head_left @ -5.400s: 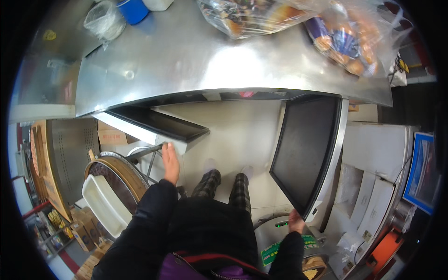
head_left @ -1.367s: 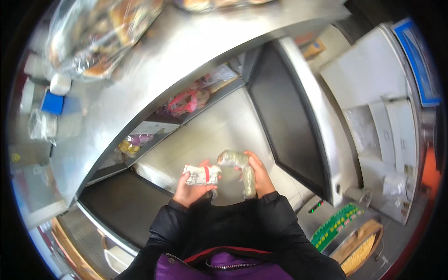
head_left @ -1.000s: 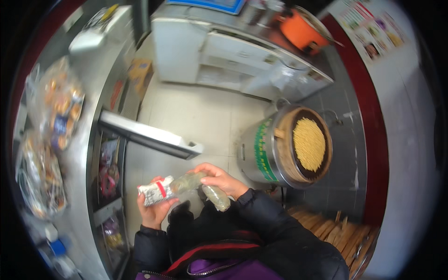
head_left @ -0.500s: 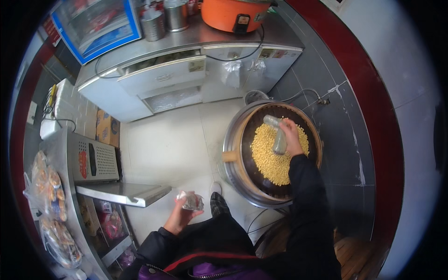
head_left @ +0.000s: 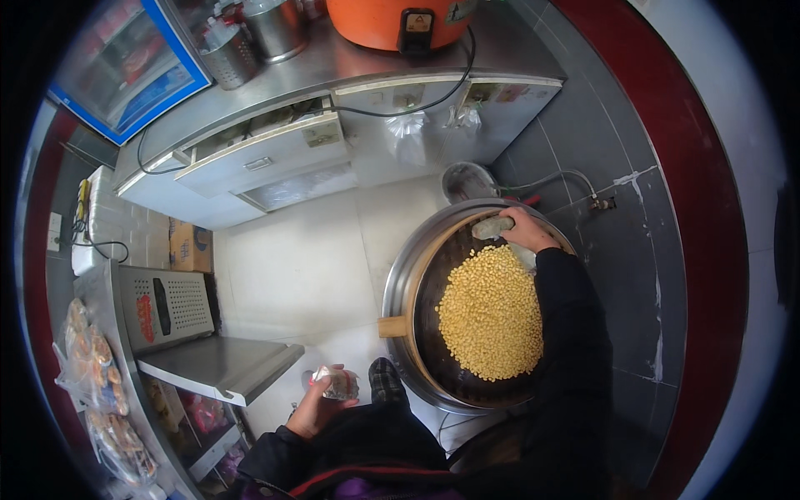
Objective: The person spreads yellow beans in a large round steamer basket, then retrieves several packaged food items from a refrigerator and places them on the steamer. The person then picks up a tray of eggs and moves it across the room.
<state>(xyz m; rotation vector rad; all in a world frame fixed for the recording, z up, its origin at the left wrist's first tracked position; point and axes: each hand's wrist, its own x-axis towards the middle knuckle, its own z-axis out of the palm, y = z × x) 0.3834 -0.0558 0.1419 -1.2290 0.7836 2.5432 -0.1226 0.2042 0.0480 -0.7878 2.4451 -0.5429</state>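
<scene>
My right hand reaches over a large round steamer basket at the right, which is set in a wide steel pan. Its fingers are closed around a greyish, plastic-wrapped bundle; a second translucent piece shows under the palm. Below the hand, a heap of yellow beans lies on the basket's dark lining. Low in the middle, my left hand grips a small crumpled clear plastic packet with white and red on it, beside my leg.
A steel counter with an orange cooker runs along the back, one drawer pulled out. A metal flap juts out at the left, near bagged food. A bucket stands behind the steamer.
My right hand with the bundle has moved from above the beans toward the basket's far rim, and the bundle has turned. The left hand still holds its packet. The whole view has shifted slightly.
</scene>
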